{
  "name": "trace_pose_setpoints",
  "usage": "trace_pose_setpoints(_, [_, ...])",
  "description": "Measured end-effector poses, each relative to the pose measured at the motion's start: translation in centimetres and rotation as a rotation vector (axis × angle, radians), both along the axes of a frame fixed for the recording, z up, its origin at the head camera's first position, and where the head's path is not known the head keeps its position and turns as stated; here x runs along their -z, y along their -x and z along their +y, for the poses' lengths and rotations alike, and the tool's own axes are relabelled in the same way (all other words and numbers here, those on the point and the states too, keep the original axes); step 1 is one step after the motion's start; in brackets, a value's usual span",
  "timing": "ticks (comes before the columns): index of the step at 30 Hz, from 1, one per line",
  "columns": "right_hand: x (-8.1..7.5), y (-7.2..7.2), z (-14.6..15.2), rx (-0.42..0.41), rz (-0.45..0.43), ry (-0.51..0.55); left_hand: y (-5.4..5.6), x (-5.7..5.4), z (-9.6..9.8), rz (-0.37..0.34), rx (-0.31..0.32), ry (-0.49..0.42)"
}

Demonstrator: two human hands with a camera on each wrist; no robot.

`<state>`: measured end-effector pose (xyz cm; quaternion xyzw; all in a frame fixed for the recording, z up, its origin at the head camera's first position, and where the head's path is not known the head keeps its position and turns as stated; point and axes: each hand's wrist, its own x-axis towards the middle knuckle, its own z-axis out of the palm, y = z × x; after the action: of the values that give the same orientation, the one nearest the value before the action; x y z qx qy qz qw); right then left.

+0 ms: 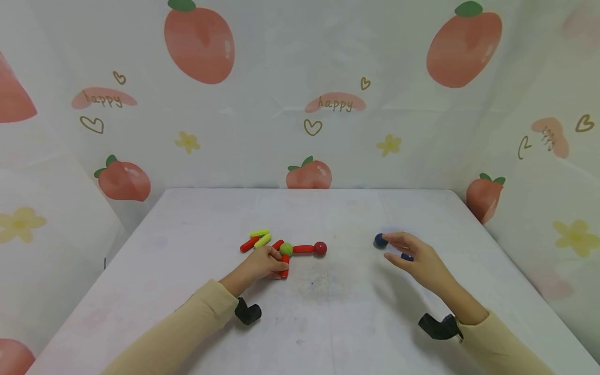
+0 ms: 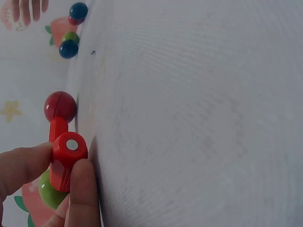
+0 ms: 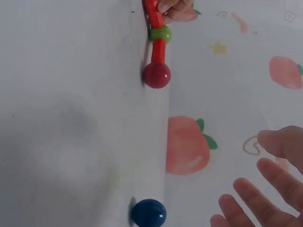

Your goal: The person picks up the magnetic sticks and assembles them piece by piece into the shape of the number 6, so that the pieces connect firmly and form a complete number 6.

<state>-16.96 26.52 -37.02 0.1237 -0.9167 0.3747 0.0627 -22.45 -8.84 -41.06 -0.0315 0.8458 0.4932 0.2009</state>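
Observation:
My left hand (image 1: 257, 266) pinches a red magnetic rod (image 1: 285, 265) between thumb and fingers. One end of that rod meets a green ball (image 1: 286, 249); a silvery disc shows on its other end (image 2: 72, 144). From the green ball a second red rod (image 1: 303, 249) runs right to a red ball (image 1: 320, 248). Another red rod (image 1: 278, 244) shows behind the left fingers. My right hand (image 1: 417, 263) hovers with loosely spread fingers, holding nothing. Near its fingertips is a dark blue ball (image 1: 380, 240); another blue piece (image 1: 407, 257) is partly hidden behind the hand.
Two yellow-green rods (image 1: 259, 233) and a loose red rod (image 1: 249, 244) lie beyond the left hand. In the left wrist view, farther balls include a blue one (image 2: 68, 48) overlapping a green one. A fruit-print cloth (image 1: 262, 130) rises behind the white table (image 1: 319, 323).

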Motion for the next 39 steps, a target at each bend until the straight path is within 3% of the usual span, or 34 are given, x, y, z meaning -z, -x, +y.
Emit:
trace_pose_setpoints(9, [0.5,-0.8,1.0,0.056,-0.057,-0.011,0.1,0.2,-0.1,-0.002,0.011,0.01])
trace_pose_setpoints(16, [1.2,0.2,2.6,0.091,-0.066,-0.052,0.0,-0.1,-0.1,-0.011,0.005,0.011])
trace_pose_setpoints(25, [2.2,1.1,3.7,0.108,-0.16,-0.047,0.0,-0.1,-0.1,-0.011,0.007,0.012])
trace_pose_setpoints(33, [2.5,1.6,3.9,0.103,-0.185,-0.053,-0.1,-0.1,0.0,-0.012,0.01,0.026])
trace_pose_setpoints(39, [3.0,1.8,3.9,0.049,-0.162,-0.073,-0.1,-0.1,0.0,-0.009,0.006,0.03])
